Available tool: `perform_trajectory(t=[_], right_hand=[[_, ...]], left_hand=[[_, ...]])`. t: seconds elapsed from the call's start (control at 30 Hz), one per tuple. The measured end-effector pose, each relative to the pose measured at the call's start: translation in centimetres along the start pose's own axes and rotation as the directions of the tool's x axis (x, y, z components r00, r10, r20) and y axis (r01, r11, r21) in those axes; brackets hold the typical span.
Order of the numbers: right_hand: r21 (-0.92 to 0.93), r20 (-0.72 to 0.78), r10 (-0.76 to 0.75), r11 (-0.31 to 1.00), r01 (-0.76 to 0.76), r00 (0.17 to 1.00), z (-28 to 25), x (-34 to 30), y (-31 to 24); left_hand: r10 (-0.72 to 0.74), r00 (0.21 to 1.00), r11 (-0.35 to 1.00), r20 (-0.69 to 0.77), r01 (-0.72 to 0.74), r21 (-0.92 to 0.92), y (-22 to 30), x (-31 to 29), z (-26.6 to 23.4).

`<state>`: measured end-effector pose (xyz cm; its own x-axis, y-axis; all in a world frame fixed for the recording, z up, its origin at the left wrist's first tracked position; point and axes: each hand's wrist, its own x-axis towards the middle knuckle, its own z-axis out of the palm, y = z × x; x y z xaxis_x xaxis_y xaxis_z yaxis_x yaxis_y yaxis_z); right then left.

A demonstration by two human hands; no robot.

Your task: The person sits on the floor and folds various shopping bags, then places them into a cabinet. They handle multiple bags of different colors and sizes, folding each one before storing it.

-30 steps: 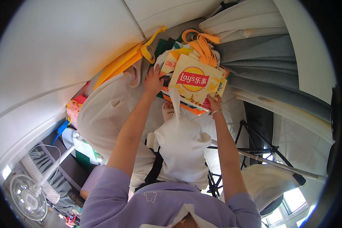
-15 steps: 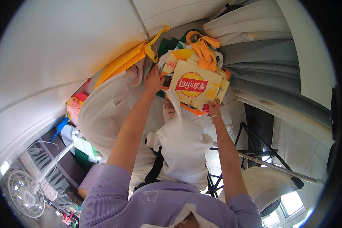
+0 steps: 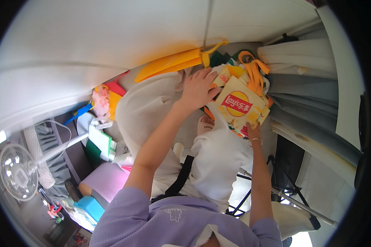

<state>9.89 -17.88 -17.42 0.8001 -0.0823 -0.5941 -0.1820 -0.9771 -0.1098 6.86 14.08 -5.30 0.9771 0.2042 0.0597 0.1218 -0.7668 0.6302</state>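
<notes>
A cream shopping bag [image 3: 245,88] with a round red-and-yellow print lies on top of a pile of bags by the curtain. My right hand [image 3: 253,131] pinches its lower right corner, the thumb over the printed side. My left hand [image 3: 197,89], fingers apart and holding nothing, is just left of the bag, in front of the pile's left edge. Orange fabric handles [image 3: 255,76] loop up behind the cream bag. Other bags in green, white and orange show partly beneath and around it; most of each is hidden.
A flat yellow bag [image 3: 167,65] leans on the white wall at the far side. Grey and white curtains [image 3: 309,86] hang at the right, above a black folding stand [image 3: 286,181]. To the left are a white fan [image 3: 18,173] and a pink-and-yellow bag [image 3: 103,101].
My view has swung left, so the scene sits further right. My left hand has come away from the bags and risen with fingers spread. My right hand still grips the cream bag's corner.
</notes>
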Motion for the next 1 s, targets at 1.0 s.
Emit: perform_trajectory(t=[1.0], right_hand=[[0.993,-0.118,-0.786,-0.099,0.064,0.607,-14.1,-7.7,-13.6]], left_hand=[[0.064,0.984,0.651,-0.168,-0.169,-0.74,6.8,1.8,-18.6]])
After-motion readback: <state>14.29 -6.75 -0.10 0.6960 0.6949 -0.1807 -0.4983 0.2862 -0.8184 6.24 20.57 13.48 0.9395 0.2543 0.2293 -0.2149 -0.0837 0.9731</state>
